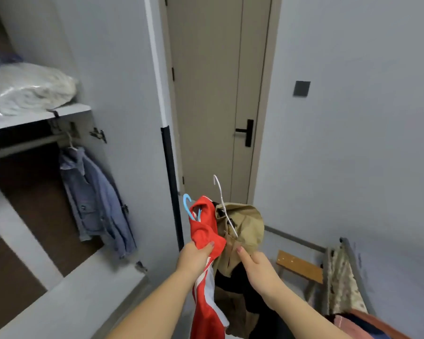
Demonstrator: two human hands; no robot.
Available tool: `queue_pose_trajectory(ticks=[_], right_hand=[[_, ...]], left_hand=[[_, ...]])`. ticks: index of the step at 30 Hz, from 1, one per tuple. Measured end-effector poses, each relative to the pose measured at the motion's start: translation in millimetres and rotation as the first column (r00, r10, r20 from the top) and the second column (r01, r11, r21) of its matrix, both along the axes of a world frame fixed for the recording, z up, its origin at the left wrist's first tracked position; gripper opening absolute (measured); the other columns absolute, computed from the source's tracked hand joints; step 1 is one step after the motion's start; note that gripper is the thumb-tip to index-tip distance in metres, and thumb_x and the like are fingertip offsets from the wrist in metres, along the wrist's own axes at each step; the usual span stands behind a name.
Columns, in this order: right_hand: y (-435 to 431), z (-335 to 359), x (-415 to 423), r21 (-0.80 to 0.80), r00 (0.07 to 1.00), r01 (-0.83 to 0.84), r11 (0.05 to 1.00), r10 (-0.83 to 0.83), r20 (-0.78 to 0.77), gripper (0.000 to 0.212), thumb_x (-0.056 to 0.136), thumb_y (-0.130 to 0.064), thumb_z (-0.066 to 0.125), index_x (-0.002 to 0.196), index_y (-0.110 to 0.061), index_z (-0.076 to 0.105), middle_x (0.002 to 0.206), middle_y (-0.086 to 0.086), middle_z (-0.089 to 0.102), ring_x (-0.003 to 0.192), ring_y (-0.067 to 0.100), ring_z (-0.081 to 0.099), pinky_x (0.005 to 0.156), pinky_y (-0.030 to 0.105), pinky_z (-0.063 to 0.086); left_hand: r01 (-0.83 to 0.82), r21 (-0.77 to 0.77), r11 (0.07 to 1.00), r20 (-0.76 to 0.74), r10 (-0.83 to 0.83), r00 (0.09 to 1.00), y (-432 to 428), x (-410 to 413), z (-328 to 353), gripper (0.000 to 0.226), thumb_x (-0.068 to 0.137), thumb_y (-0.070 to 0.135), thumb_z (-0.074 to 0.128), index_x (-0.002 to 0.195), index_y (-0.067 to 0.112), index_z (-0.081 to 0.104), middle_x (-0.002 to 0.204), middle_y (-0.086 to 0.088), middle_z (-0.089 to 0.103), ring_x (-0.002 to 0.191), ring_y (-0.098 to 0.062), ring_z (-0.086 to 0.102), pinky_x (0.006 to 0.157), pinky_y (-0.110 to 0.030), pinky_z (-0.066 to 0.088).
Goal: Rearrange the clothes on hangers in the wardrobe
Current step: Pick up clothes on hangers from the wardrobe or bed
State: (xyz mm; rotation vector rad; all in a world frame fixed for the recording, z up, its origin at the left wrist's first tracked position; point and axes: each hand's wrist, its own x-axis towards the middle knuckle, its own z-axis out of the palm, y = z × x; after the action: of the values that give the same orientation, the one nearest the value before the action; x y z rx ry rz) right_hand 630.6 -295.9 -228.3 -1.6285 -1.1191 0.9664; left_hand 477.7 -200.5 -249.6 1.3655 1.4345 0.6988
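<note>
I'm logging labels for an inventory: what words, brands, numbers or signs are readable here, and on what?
None can be read.
The red and white garment, the khaki garment and the blue denim jacket show no print or tag.
The dark square wall switch is blank.
The plastic-wrapped pale bundle is too blurred to tell.
</note>
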Motion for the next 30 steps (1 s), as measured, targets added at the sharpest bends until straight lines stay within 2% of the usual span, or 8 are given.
queue_pose_trajectory(ticks=[3,7,10,15,18,21,25,30], right_hand=[[18.6,7.3,-24.1,0.017,0.993,-0.122,0.992,0.122,-0.002,0.039,0.101,-0.030,0.043,0.067,-0.022,0.060,0.050,-0.018,0.057,0.053,-0.006,0.052,0.055,0.008,0.036],[44.7,9.8,-59.4,-0.030,0.965,-0.261,0.965,0.259,-0.050,0.037,0.099,-0.035,0.044,0.079,-0.016,0.069,0.068,-0.007,0.068,0.072,0.008,0.063,0.071,0.024,0.046],[58.8,11.3,-92.5,-0.037,0.932,-0.356,0.934,0.352,-0.091,0.035,0.100,-0.033,0.043,0.092,-0.017,0.073,0.088,-0.006,0.075,0.089,0.009,0.067,0.081,0.023,0.048],[74.2,16.3,-147.8,-0.035,0.867,-0.490,0.871,0.483,-0.125,0.032,0.101,-0.031,0.043,0.101,-0.017,0.072,0.101,-0.006,0.073,0.100,0.007,0.065,0.085,0.018,0.045],[88.3,22.8,-174.6,-0.011,0.846,-0.525,0.851,0.521,-0.110,0.030,0.101,-0.028,0.042,0.106,-0.016,0.070,0.103,-0.007,0.072,0.098,0.005,0.064,0.076,0.010,0.043],[105.3,30.1,-198.4,-0.017,0.831,-0.550,0.835,0.546,-0.105,0.031,0.101,-0.033,0.042,0.106,-0.020,0.070,0.103,-0.010,0.072,0.100,0.004,0.064,0.076,0.011,0.043],[136.0,42.5,-229.7,-0.029,0.825,-0.561,0.828,0.556,-0.101,0.034,0.101,-0.034,0.043,0.099,-0.019,0.073,0.098,-0.009,0.073,0.094,0.002,0.064,0.073,0.011,0.042],[182.8,54.5,-275.9,-0.014,0.815,-0.578,0.816,0.576,-0.061,0.034,0.099,-0.035,0.046,0.093,-0.017,0.074,0.091,-0.008,0.075,0.091,0.007,0.067,0.078,0.017,0.046]], left_hand=[[-0.152,0.013,0.988,-0.022,0.153,0.988,2.6,-34.6,5.4,0.038,0.085,0.041,0.066,0.110,0.013,0.070,0.104,-0.007,0.072,0.094,-0.025,0.067,0.090,-0.038,0.053],[-0.261,0.041,0.964,-0.002,0.262,0.965,-4.7,-81.3,10.3,0.035,0.089,0.034,0.063,0.113,0.009,0.068,0.108,-0.007,0.071,0.098,-0.024,0.066,0.091,-0.035,0.051],[-0.283,0.058,0.957,-0.053,0.286,0.957,-12.0,-121.5,14.7,0.033,0.095,0.032,0.055,0.117,0.009,0.065,0.110,-0.003,0.067,0.104,-0.024,0.063,0.086,-0.026,0.045],[-0.361,0.010,0.932,-0.019,0.362,0.932,-8.9,-173.8,11.2,0.036,0.094,0.036,0.056,0.119,0.012,0.065,0.114,-0.011,0.069,0.104,-0.027,0.065,0.098,-0.042,0.049],[-0.433,0.018,0.901,-0.018,0.433,0.901,3.8,-198.5,15.5,0.036,0.094,0.035,0.057,0.118,0.010,0.066,0.114,-0.012,0.069,0.105,-0.029,0.064,0.097,-0.040,0.049],[-0.457,0.050,0.888,-0.023,0.458,0.888,20.5,-224.6,25.2,0.041,0.090,0.042,0.057,0.115,0.010,0.067,0.111,-0.013,0.069,0.104,-0.029,0.064,0.097,-0.042,0.049],[-0.477,0.087,0.874,0.010,0.478,0.878,50.7,-259.7,36.1,0.033,0.095,0.032,0.055,0.117,0.010,0.065,0.112,-0.011,0.069,0.104,-0.027,0.064,0.096,-0.037,0.049],[-0.500,0.123,0.857,0.007,0.503,0.864,89.8,-303.3,38.0,0.038,0.094,0.039,0.052,0.119,0.013,0.066,0.111,-0.006,0.070,0.104,-0.024,0.064,0.098,-0.039,0.048]])
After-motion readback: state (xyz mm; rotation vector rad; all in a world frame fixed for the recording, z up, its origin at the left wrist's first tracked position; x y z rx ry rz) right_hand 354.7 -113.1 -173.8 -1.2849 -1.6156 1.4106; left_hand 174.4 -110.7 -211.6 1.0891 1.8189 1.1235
